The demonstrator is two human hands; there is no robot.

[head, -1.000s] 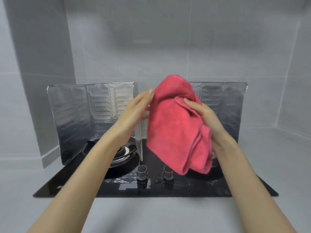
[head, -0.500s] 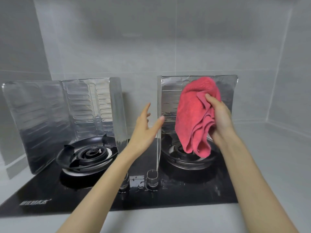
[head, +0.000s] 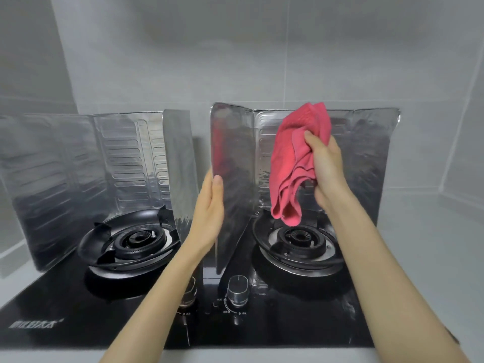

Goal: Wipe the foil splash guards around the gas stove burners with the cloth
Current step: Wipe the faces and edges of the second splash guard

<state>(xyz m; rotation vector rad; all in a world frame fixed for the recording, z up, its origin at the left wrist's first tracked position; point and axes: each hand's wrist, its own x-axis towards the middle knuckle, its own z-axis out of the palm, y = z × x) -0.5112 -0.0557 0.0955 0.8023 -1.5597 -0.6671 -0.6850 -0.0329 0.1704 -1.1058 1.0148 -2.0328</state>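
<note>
Head view looks down on a black glass stove (head: 65, 305) with 2 burners, each fenced by its own folded foil guard. The right hand (head: 327, 169) holds a bunched pink cloth (head: 288, 163), fingers curled tight round its upper folds. The top of the cloth lies against or just in front of the back panel of the right guard (head: 366, 166) (contact is hard to judge from this angle). Its loose tail hangs above the right burner (head: 298, 237) without touching it.

The left hand (head: 209, 205) grips the front edge of that guard's left panel. Its thumb (head: 217, 180) lies on the inner face and the fingers are out of sight behind the foil, so it seems to be pinching the sheet to steady it. The left guard (head: 65, 174) stands untouched round the left burner (head: 141, 238), close beside the right one but apart from it.

This looks like the very start of wiping the right guard, with the left still to do. The next move calls for pressing the cloth flat on the back panel and sweeping it across and down. Pressure should be light, since thin foil dents and slides easily. The bracing hand needs to hold firm, and the dangling tail should be kept out of the burner grate.
</note>
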